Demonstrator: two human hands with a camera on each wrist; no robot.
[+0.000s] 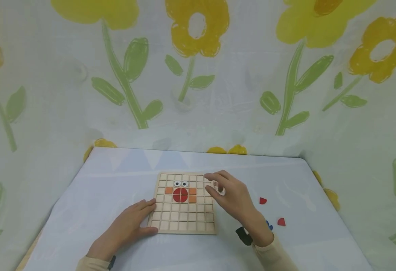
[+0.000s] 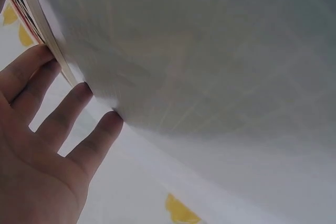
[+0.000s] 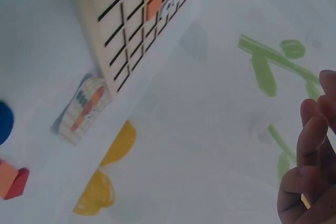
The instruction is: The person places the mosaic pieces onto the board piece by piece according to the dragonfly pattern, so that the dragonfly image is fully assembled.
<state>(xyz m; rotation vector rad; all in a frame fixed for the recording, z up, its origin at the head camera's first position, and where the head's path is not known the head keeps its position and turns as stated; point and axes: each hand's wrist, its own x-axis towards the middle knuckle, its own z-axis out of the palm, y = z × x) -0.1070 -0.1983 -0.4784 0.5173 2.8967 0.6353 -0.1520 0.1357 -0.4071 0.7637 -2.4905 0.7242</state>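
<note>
A wooden grid board lies flat, with two eye pieces side by side above a red circle of quarter pieces. One orange square sits left of the circle and two others are stacked on its right. My left hand touches the board's left edge, thumb at its lower corner; in the left wrist view spread fingers meet the side. Above the board's upper right corner hangs my right hand, thumb and index finger apart, nothing visible between them.
Right of the board lie red quarter pieces, a dark piece and a blue piece, partly behind my right wrist. A small picture card lies beside the board in the right wrist view. Flowered fabric surrounds the table.
</note>
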